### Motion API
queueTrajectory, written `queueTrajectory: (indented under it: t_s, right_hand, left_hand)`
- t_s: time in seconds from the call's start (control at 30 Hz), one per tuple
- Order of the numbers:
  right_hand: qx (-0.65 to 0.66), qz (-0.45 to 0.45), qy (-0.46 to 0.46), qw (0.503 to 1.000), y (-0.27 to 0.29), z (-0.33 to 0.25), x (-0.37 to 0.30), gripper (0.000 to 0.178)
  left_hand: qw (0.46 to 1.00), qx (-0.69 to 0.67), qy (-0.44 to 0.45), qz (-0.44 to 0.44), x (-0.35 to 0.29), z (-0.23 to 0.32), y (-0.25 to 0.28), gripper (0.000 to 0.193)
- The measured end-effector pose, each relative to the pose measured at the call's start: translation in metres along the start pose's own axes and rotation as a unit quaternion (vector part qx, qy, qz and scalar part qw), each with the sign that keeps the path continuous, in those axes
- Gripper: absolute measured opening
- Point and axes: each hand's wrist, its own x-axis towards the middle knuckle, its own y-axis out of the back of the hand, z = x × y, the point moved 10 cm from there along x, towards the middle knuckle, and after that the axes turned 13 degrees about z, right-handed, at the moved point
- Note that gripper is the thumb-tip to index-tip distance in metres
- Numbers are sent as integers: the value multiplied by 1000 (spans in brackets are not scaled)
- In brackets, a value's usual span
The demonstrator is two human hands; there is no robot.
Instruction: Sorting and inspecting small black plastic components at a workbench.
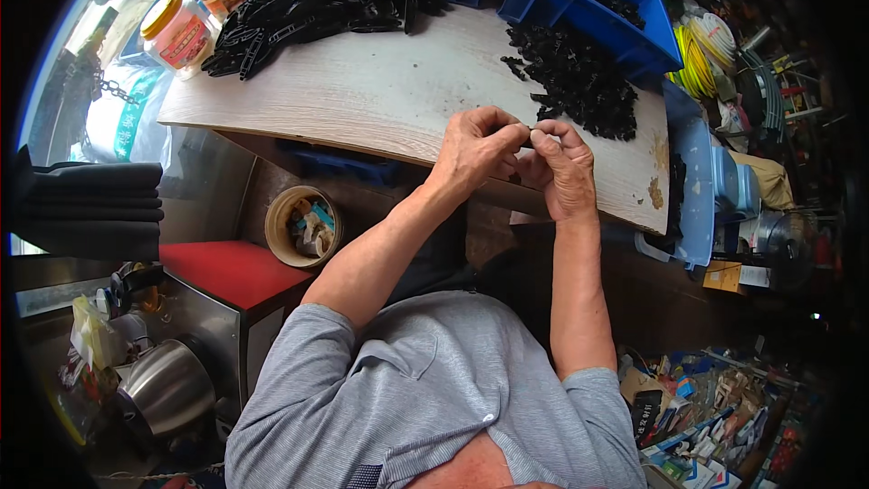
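Asker: Where are your hands?

Me: Out in front of me, at the near edge of the pale wood-grain table (389,81). Left hand (472,150), back upward, thumb and forefinger brought together at the tips. Right hand (568,177) facing it, thumb and forefinger pinched likewise

Asker: What is between them?

Me: A small dark piece (529,137), clamped where the fingertips of both hands come close together

Asker: How does it look?

Me: Just a dark sliver on show; my fingers cover most of it. Outline, ends, surface: cannot tell from here

Asker: Anything like it nearby?

Me: A loose heap of small black parts (588,81) on the table, just beyond my right hand. Knobbly, irregular outlines, jumbled together, a few strays along the left margin. Whether my piece matches them, too small to tell

Asker: And farther off?

Me: Far left of the table, a pile of long black slotted strips (299,16), narrow, openings along their length, glossy in places, lying across one another. Beside it, a clear jar with a yellow lid (184,38). Behind the heap, a blue plastic bin (579,26), more dark pieces inside

Asker: Lower down?

Me: Beyond my left forearm, a round bucket (276,240) of mixed scraps, next to a red-topped cabinet (231,270)
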Motion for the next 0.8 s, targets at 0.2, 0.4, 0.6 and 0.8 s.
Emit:
queueTrajectory:
  t_s: [0.2, 0.4, 0.6, 0.8]
  right_hand:
    - [-93, -9, -10, 996, -3, -7, -1, 21]
    - [-119, 1, 37, 992, -6, -6, -6, 27]
    - [-71, 22, 30, 997, 3, -10, -8, 25]
    - [-23, 137, -14, 990, 71, -20, 8, 36]
  left_hand:
    - [999, -29, -1, 25, -1, 1, 5, 14]
    - [999, -37, 8, -9, -2, -1, 2, 13]
    - [992, 45, -110, -33, 13, 13, -5, 19]
    - [742, 449, -489, 93, 54, 72, -20, 19]
